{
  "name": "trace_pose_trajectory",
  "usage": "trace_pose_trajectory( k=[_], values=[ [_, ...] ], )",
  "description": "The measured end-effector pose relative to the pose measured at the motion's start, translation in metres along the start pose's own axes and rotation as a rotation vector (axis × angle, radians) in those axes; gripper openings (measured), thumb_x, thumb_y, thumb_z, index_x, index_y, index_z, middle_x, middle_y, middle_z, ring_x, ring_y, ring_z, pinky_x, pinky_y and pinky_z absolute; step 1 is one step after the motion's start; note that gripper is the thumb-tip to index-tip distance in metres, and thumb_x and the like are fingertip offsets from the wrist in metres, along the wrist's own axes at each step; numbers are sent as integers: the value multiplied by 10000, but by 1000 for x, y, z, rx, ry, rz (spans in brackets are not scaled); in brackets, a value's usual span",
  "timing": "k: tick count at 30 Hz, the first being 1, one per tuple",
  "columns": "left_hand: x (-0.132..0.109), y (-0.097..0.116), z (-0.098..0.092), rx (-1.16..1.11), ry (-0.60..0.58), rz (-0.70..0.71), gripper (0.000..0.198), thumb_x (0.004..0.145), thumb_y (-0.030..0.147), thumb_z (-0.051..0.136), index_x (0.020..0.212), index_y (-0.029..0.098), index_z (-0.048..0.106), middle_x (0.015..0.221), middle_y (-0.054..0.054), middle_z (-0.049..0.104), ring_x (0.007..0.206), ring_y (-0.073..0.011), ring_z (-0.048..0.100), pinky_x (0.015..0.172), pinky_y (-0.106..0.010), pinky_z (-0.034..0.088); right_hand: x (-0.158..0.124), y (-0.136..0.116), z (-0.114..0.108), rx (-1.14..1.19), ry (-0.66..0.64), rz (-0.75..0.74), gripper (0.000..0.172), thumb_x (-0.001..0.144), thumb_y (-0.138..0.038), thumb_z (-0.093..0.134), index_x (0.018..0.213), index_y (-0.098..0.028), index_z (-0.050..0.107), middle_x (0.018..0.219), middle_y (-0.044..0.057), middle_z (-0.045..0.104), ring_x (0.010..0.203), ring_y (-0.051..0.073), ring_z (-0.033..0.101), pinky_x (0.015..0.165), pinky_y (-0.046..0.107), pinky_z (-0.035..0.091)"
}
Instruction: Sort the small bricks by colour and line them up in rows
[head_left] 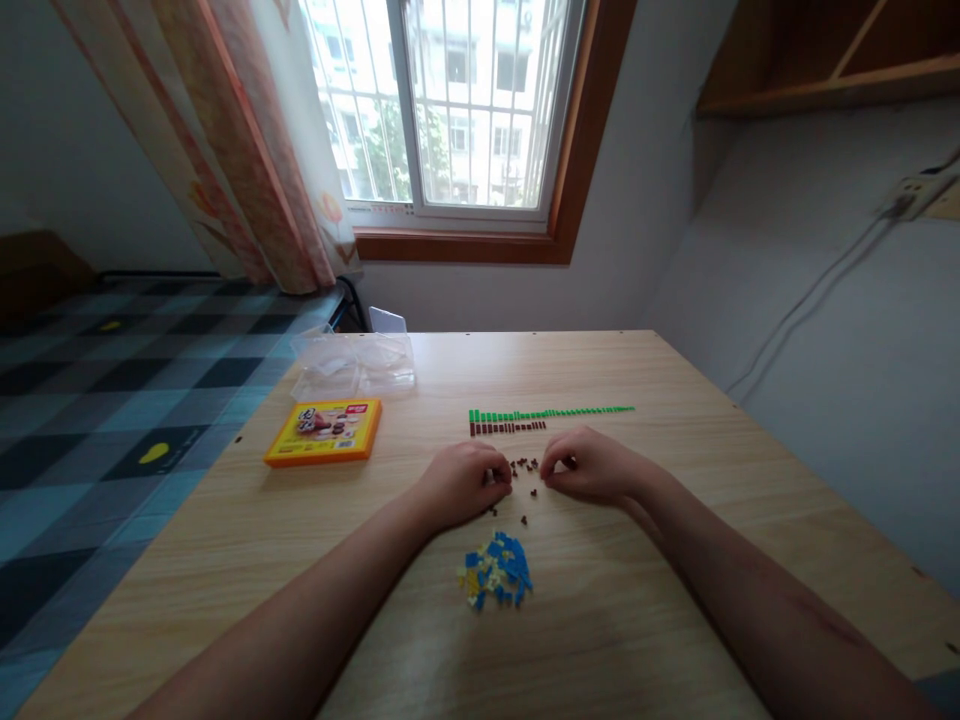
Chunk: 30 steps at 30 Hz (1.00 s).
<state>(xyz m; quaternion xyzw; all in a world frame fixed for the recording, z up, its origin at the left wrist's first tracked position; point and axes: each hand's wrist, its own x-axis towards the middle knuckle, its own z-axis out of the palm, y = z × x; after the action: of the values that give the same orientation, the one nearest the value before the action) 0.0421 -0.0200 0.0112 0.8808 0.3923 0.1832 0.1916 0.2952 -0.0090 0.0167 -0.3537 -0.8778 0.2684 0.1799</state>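
My left hand [463, 482] and my right hand [583, 465] rest on the wooden table [675, 560], fingers curled, on either side of a scatter of tiny brown bricks [525, 467]. Each hand's fingertips are pinched at the edge of that scatter; what they hold is too small to make out. Just beyond lie a short row of brown bricks [507, 428] and a longer row of green bricks [551, 412]. A small heap of blue and yellow bricks [496, 574] sits nearer to me, between my forearms.
An orange box [324, 432] lies at the left of the table, with clear plastic trays [354, 363] behind it. A bed with a checked blue cover [112, 400] adjoins the table's left edge. Wall and window stand behind.
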Motion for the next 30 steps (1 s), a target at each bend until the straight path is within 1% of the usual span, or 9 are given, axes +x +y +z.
trace_pose_trajectory(
  k=[3, 6, 11, 15, 19, 24, 27, 30],
  values=[
    [1, 0, 0, 16, -39, -15, 80, 786, 221, 700, 829, 231, 767, 825, -4, 714, 771, -159, 618, 699, -267, 453, 0, 0, 1, 6, -26, 1, 221, 726, -59, 649, 803, -206, 794, 791, 11, 737, 721, 132, 625, 679, 236, 456],
    [0, -1, 0, 4, -49, 1, 90, 803, 223, 692, 843, 236, 773, 866, -8, 728, 818, -167, 632, 738, -272, 464, 0, 1, 2, 23, -37, -5, 189, 745, -87, 669, 817, -205, 799, 788, 14, 728, 714, 131, 619, 672, 234, 456],
    [-1, -2, 0, -22, -49, 65, 95, 832, 209, 680, 844, 231, 771, 894, -8, 743, 827, -160, 641, 744, -263, 474, -1, 4, -2, 36, -1, 16, 167, 785, -116, 663, 839, -201, 795, 756, 11, 717, 680, 121, 598, 632, 225, 436],
    [-1, -3, 2, -22, -49, 118, 107, 856, 211, 663, 852, 226, 769, 899, -12, 748, 825, -157, 650, 756, -264, 485, -3, 6, -12, -80, 75, 55, 150, 814, -129, 652, 810, -200, 784, 744, 5, 706, 665, 113, 587, 628, 225, 416],
    [-1, -2, 4, -10, -23, 130, 122, 860, 190, 648, 864, 222, 766, 895, -13, 751, 837, -160, 657, 780, -270, 493, -6, 2, -17, -182, 61, 11, 137, 813, -140, 670, 819, -212, 787, 750, 3, 705, 681, 115, 584, 643, 229, 400],
    [-2, -3, 6, 44, 25, 82, 129, 856, 191, 642, 877, 227, 764, 937, -23, 755, 871, -175, 657, 793, -289, 499, -8, -4, -8, -214, 25, -8, 150, 788, -140, 670, 831, -228, 784, 799, -5, 727, 703, 116, 603, 636, 226, 392],
    [-2, -5, 6, 75, 23, 76, 134, 865, 201, 633, 891, 233, 761, 951, -24, 754, 886, -182, 657, 817, -305, 499, -7, -4, -2, -239, 25, 8, 167, 770, -126, 665, 818, -234, 783, 799, -9, 729, 705, 117, 607, 646, 229, 394],
    [-2, -5, 6, 90, 23, 68, 123, 868, 210, 636, 879, 232, 756, 926, -23, 749, 863, -179, 653, 801, -300, 494, -4, -4, 2, -243, 19, 10, 182, 782, -121, 653, 830, -234, 788, 804, -1, 733, 712, 123, 611, 657, 233, 401]
  ],
)
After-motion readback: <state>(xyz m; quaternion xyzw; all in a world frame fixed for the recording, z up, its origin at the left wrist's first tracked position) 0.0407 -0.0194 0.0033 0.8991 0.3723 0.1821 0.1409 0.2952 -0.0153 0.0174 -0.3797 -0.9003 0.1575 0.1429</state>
